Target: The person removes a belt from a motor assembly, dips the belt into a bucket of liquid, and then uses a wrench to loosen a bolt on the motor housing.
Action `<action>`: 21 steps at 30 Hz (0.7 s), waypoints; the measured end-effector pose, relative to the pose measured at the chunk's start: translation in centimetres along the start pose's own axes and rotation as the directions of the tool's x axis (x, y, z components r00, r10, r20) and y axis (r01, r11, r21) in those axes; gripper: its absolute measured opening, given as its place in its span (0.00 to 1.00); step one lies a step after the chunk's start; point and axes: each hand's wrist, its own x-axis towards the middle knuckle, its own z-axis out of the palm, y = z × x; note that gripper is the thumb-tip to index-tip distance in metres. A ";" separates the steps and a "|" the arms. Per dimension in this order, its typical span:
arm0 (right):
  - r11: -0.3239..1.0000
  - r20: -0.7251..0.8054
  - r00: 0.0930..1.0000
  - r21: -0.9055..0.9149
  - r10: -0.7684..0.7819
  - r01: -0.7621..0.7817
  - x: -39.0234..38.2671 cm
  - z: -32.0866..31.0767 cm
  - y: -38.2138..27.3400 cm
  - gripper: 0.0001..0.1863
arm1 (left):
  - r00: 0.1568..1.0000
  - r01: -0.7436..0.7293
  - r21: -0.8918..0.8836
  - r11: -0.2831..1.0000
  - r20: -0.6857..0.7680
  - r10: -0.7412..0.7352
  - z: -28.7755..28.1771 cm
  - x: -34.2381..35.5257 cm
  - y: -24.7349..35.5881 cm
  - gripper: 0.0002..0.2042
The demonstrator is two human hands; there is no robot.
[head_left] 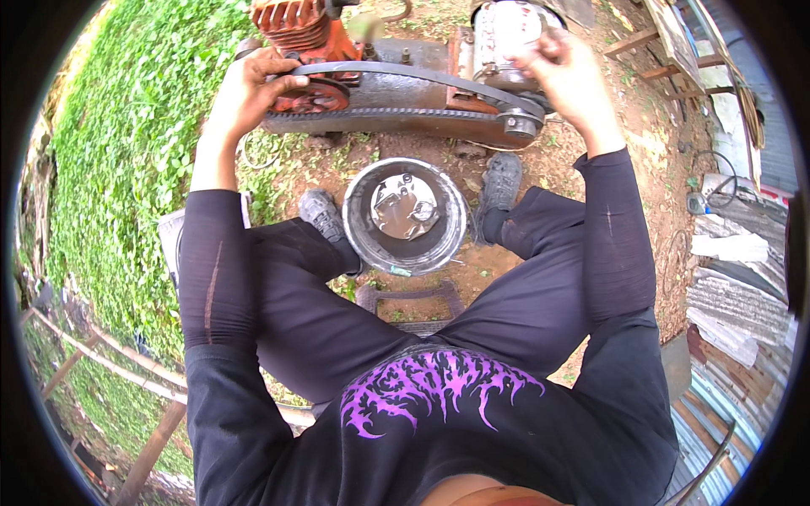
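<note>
At the far left of the machine, my left hand [256, 83] closes its thumb and fingers on the black drive belt [405, 72], beside the red flywheel [316, 96] of an orange-red finned compressor head [291, 25]. The belt spans to a small dark pulley [521, 124] on the right. Over by the silvery motor [504, 38], my right hand [567, 72] is raised near its casing. Its fingers look bent but are smeared and overexposed, so their grip is unclear. A dark metal tank [405, 57] lies behind the belt.
Between my shoes stands a black bucket [358, 181] with small metal parts and brownish liquid in it. Green plants [126, 160] cover the left side. Wooden framing [658, 51] and corrugated sheets [726, 299] lie along the right. A bamboo rail [110, 354] runs at lower left.
</note>
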 end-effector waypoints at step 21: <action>0.675 0.126 0.986 0.738 -0.114 -0.016 -5.0 -2.4 -0.7 0.10 | 0.981 -0.190 -0.277 0.942 -0.016 0.193 7.1 2.4 9.4 0.10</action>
